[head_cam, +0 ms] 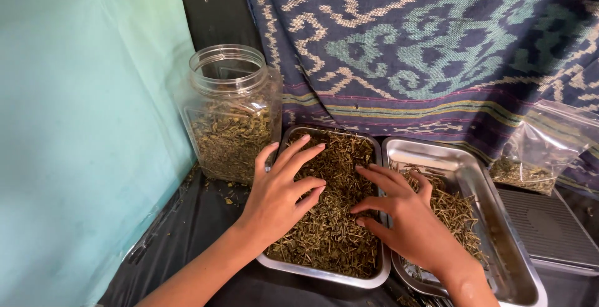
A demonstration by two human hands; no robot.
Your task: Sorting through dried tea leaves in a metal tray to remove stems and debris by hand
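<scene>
Steel tray (312,272): near tabletop's front edge, full of dried herbs (334,219).
Left hand (281,191): fingers spread wide, flat on herbs.
Right hand (405,213): fingers splayed, straddling second tray (499,232).
Jar (231,113): back left, open.

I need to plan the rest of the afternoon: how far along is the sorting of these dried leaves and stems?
Done so far: a small pile of stems lies in the right tray, and the open jar is about half full of leaf bits. In hand: the left hand and right hand are spread over the left tray. Left: that tray is heaped with mixed leaves and stems.
</scene>
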